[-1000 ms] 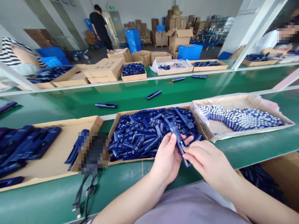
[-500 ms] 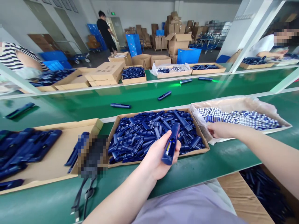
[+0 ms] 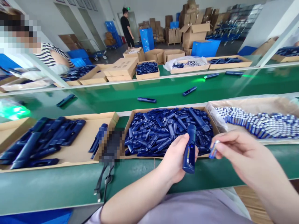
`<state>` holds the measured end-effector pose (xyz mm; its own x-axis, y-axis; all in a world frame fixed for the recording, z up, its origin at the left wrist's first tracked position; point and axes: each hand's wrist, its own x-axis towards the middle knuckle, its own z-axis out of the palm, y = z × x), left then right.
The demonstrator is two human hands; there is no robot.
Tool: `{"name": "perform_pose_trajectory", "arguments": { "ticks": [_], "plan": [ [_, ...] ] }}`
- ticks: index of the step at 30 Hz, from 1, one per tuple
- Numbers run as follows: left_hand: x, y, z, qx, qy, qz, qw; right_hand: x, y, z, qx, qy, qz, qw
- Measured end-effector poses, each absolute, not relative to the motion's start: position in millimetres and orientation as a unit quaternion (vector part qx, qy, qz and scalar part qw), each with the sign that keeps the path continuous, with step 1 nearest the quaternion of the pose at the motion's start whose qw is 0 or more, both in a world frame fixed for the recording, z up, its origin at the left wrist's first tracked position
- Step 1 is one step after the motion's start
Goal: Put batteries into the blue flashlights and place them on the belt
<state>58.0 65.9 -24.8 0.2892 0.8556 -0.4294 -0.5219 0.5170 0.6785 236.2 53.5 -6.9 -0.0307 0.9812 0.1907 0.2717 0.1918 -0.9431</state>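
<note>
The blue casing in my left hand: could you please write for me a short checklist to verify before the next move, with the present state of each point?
1. Left hand grips the blue casing: ok, the thumb lies along its side.
2. Casing's slot uncovered and facing the wearer: ok.
3. Right hand holds a battery: ok, its fingers pinch it near one end.
4. Battery and casing apart: ok, a gap shows between them.
5. Enough room left in the slot: cannot tell; something with a yellow mark is inside, but the depth is unclear.
6. Battery's polarity right: cannot tell; its markings are too small to read.
</note>
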Motion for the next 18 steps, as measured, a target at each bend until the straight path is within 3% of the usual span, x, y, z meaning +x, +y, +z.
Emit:
{"name": "perform_pose_trajectory", "arguments": {
  "ticks": [8, 15, 18],
  "plan": [
    [57, 65, -25, 0.221, 0.406, 0.518, 0.720, 196, 52, -1, -0.501, -0.735, 0.232, 0.393],
    [56, 64, -23, 0.235, 0.409, 0.521, 0.711, 202, 50, -9, -0.358, -0.863, -0.047, 0.355],
    [55, 64, -21, 0.233, 0.419, 0.514, 0.711, 209, 48, -14, -0.321, -0.884, -0.071, 0.331]
  ]
}}
